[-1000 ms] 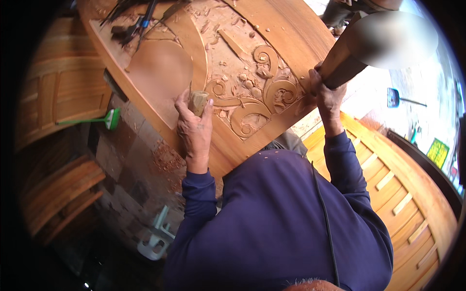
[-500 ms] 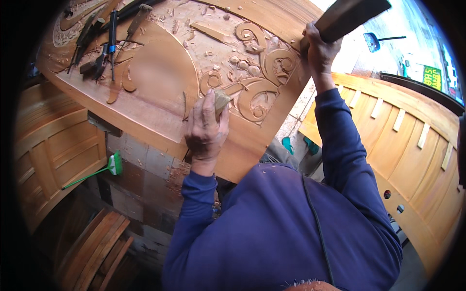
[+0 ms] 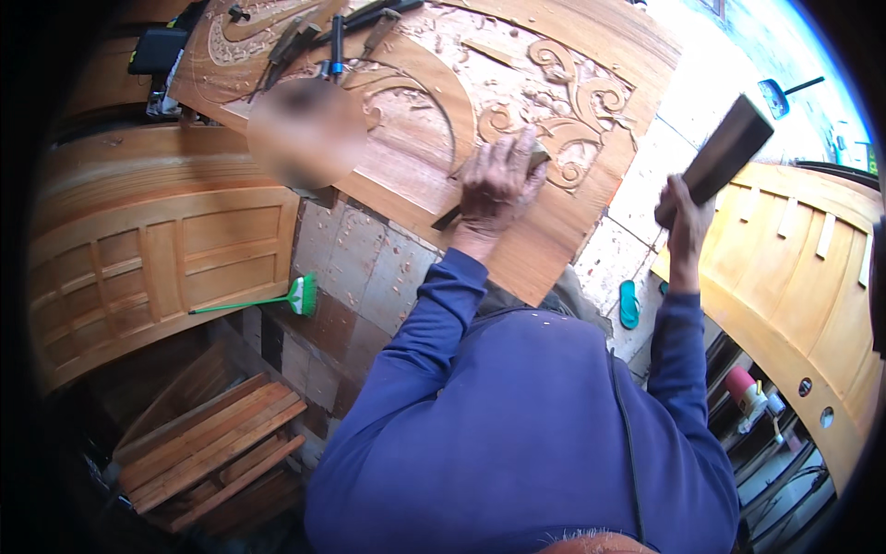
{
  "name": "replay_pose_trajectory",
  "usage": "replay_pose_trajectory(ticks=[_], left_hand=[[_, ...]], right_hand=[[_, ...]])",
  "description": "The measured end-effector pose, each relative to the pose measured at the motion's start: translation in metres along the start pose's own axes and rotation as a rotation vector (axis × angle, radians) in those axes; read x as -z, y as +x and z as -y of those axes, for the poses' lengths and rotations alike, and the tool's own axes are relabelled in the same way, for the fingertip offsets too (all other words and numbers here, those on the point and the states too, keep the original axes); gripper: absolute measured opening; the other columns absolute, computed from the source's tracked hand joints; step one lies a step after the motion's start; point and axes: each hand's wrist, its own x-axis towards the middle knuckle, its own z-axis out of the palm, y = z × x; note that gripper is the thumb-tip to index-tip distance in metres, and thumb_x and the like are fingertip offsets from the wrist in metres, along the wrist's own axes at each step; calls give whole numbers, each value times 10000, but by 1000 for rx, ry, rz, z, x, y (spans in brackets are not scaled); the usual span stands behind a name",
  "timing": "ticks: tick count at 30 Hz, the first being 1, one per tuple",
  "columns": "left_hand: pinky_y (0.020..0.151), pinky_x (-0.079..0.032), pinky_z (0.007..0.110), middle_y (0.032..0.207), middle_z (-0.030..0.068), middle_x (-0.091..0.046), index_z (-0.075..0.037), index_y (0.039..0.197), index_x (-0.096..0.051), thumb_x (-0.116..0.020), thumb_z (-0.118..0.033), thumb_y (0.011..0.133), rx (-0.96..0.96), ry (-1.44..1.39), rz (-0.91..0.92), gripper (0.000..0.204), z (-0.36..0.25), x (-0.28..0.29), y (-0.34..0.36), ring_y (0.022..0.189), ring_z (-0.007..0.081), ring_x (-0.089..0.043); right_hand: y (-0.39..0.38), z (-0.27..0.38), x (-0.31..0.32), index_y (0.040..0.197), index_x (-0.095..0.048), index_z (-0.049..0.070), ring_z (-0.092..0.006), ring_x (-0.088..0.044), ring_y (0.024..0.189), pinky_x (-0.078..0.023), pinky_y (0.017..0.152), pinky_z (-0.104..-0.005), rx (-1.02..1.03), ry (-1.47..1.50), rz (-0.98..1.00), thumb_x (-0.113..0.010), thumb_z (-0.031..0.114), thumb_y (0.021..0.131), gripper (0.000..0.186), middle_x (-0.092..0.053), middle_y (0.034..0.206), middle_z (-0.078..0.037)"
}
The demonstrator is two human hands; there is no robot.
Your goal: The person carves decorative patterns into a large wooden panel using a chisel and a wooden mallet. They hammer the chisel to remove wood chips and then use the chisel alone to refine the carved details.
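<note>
Chisel (image 3: pixel 452 214) set against a carved wooden panel (image 3: pixel 517 102), gripped in the left hand (image 3: pixel 498 180), fingers wrapped tight around its handle beside the scrollwork. Right of the panel, the right hand (image 3: pixel 683 208) is clenched around a wooden mallet (image 3: pixel 724 152) held in the air. More tools (image 3: pixel 323 37) lie at the panel's far end.

Left hand (image 3: pixel 498 185): fingers curled in a closed grip, arm extended forward, blue-sleeved. Right hand (image 3: pixel 685 208): fist clenched, raised at right, forearm upright, elbow bent.
</note>
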Motion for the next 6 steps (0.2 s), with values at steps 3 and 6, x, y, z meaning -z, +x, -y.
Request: replay_pose_trajectory(ticks=[3, 6], left_hand=[[833, -589, 432, 1186, 109, -662, -155, 1425, -568, -798, -363, 857, 4, -98, 44, 647, 6, 1, -6, 987, 306, -683], [872, -578, 457, 1201, 117, -658, -189, 1484, -515, -811, -382, 844, -27, -126, 69, 732, 6, 2, -5, 1001, 312, -682]], right_hand=[[-62, -29, 23, 1186, -547, 9, -138, -636, 666, -537, 587, -277, -195, 158, -34, -783, 185, 907, 406, -632, 788, -53], [-108, -34, 29, 1526, -358, -41, -143, -638, 640, -549, 584, -273, -242, 288, 40, -755, 179, 930, 749, -632, 780, -63]])
